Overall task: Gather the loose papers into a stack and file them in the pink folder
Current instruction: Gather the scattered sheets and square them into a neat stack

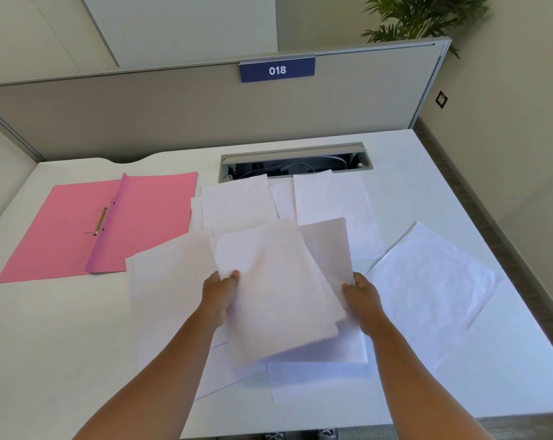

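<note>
A loose bundle of white papers (278, 281) is lifted a little above the desk, held from both sides. My left hand (221, 293) grips its left edge, thumb on top. My right hand (362, 298) grips the right edge. More white sheets (329, 198) lie scattered behind the bundle, one sheet (427, 290) lies tilted to the right, and several sheets (167, 300) lie flat under and left of my arms. The pink folder (78, 223) lies open at the left of the desk, its brass fastener (100, 221) showing near the spine.
The white desk (46, 360) ends in a grey partition (141, 119) with a blue "018" sign (277, 70). An open cable slot (295, 161) sits at the desk's back centre. A potted plant (421, 17) stands behind the partition at the right.
</note>
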`<action>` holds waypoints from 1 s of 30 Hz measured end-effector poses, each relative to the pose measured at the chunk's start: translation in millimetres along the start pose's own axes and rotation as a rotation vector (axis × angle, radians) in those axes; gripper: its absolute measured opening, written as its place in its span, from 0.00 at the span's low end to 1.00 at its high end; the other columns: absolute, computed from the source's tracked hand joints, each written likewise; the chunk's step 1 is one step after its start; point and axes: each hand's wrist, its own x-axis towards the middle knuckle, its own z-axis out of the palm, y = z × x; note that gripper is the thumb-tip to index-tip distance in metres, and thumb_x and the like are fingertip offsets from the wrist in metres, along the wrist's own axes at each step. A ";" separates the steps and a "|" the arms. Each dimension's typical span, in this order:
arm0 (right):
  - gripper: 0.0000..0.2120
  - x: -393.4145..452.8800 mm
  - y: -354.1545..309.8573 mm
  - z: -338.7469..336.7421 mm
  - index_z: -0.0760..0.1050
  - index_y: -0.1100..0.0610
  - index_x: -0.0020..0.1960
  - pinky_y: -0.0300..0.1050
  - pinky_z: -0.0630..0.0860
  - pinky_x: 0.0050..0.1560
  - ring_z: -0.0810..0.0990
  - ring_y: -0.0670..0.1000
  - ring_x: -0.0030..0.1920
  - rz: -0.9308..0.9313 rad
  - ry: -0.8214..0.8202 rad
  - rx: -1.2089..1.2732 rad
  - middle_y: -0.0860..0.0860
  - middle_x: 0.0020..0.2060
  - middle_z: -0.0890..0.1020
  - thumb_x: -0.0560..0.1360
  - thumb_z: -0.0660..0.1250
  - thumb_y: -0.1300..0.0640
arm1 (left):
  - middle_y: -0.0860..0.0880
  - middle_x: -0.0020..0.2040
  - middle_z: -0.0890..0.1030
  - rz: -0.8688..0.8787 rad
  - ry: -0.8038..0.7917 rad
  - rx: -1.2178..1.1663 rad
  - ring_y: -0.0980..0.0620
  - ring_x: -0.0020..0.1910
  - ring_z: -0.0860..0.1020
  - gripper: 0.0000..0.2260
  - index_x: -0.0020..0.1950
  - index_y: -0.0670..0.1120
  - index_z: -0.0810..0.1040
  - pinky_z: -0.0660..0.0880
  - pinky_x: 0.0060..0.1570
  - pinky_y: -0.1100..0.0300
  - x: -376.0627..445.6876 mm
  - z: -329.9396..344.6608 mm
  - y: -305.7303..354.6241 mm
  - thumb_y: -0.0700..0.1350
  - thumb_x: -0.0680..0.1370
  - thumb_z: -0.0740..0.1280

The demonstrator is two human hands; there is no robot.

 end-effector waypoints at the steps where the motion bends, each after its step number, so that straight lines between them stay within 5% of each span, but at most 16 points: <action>1: 0.14 0.4 0.9 0.4 0.76 0.49 0.47 0.40 0.75 0.31 0.79 0.53 0.38 0.010 -0.017 -0.004 0.50 0.41 0.82 0.71 0.56 0.63 | 0.43 0.53 0.82 0.011 -0.025 0.035 0.45 0.47 0.80 0.13 0.61 0.39 0.80 0.75 0.47 0.56 -2.8 4.1 -2.6 0.44 0.79 0.69; 6: 0.12 4.7 9.2 4.8 0.77 0.54 0.51 0.46 0.76 0.42 0.78 0.55 0.40 0.080 -0.048 0.025 0.53 0.43 0.81 0.75 0.55 0.58 | 0.43 0.60 0.81 0.059 -0.145 0.237 0.45 0.52 0.79 0.15 0.63 0.42 0.74 0.74 0.49 0.58 -18.6 18.7 -4.0 0.44 0.79 0.69; 10: 0.12 6.4 8.6 6.7 0.75 0.53 0.51 0.51 0.77 0.52 0.80 0.56 0.48 0.088 -0.081 0.018 0.52 0.47 0.80 0.78 0.59 0.47 | 0.44 0.71 0.68 0.070 -0.276 0.471 0.44 0.66 0.72 0.23 0.72 0.40 0.67 0.70 0.63 0.55 -27.1 25.8 0.3 0.49 0.81 0.66; 13: 0.09 3.1 5.7 6.2 0.75 0.53 0.54 0.46 0.79 0.44 0.81 0.52 0.46 0.045 -0.113 0.009 0.50 0.47 0.82 0.76 0.65 0.51 | 0.44 0.52 0.66 0.079 -0.319 0.566 0.46 0.45 0.68 0.12 0.47 0.41 0.66 0.66 0.46 0.60 -28.5 30.0 2.9 0.48 0.80 0.66; 16: 0.07 -2.7 -0.3 5.5 0.74 0.51 0.52 0.42 0.77 0.38 0.82 0.51 0.43 -0.018 -0.111 -0.024 0.49 0.45 0.82 0.75 0.65 0.58 | 0.39 0.49 0.65 0.069 -0.352 0.589 0.42 0.46 0.69 0.15 0.42 0.44 0.65 0.69 0.50 0.56 -29.9 28.1 4.5 0.50 0.80 0.67; 18: 0.08 -6.1 -5.8 4.9 0.75 0.50 0.52 0.44 0.78 0.39 0.81 0.51 0.42 -0.073 -0.106 -0.016 0.48 0.44 0.83 0.74 0.64 0.60 | 0.40 0.61 0.71 0.074 -0.352 0.518 0.44 0.58 0.72 0.12 0.50 0.47 0.72 0.69 0.66 0.51 -29.2 25.4 5.1 0.54 0.78 0.69; 21: 0.11 -10.9 -17.6 2.4 0.75 0.50 0.56 0.41 0.77 0.40 0.82 0.49 0.44 -0.184 -0.112 0.015 0.47 0.46 0.83 0.75 0.63 0.60 | 0.45 0.70 0.73 0.074 -0.284 0.260 0.46 0.67 0.74 0.31 0.73 0.45 0.71 0.70 0.70 0.48 -26.5 22.3 7.5 0.56 0.74 0.75; 25: 0.09 -13.3 -40.6 -1.8 0.75 0.48 0.54 0.38 0.78 0.42 0.83 0.46 0.45 -0.335 -0.116 0.047 0.45 0.46 0.84 0.76 0.65 0.59 | 0.45 0.57 0.85 0.190 -0.276 -0.044 0.45 0.55 0.84 0.18 0.60 0.45 0.81 0.80 0.50 0.55 -25.5 17.8 26.3 0.48 0.73 0.77; 30: 0.11 -14.2 -73.8 -2.3 0.72 0.46 0.56 0.33 0.72 0.44 0.79 0.38 0.49 -0.446 -0.039 0.074 0.39 0.48 0.81 0.77 0.64 0.58 | 0.49 0.57 0.85 0.423 -0.270 -0.183 0.48 0.57 0.83 0.17 0.64 0.45 0.80 0.79 0.58 0.53 -39.3 19.4 71.1 0.46 0.77 0.74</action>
